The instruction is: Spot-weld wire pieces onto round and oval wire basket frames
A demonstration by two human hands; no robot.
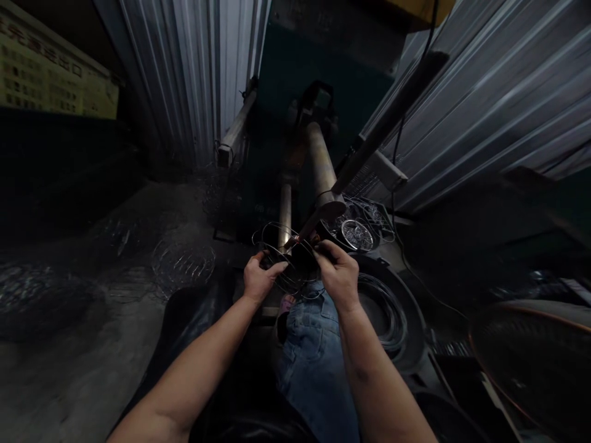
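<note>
Both of my hands hold a loose assembly of thin wire rings (277,224) in front of a dark green machine. My left hand (259,278) is closed on the wire at the left, thumb stretched along it. On the other side, my right hand (339,274) pinches the wire between thumb and fingers. The wire lies between the machine's thick upper cylinder (322,157) and its thinner lower rod (285,212), near the tip of a slanted arm. A small reddish glint shows at that tip. Exactly where the wires meet is too dark to tell.
Round wire pieces (357,235) lie in a container at right of the machine. Below it, a dark round tub (413,320) holds coiled wire rings. More wire shapes (183,266) rest on the floor at left. A yellow crate (55,67) stands upper left; a cable (406,261) hangs at right.
</note>
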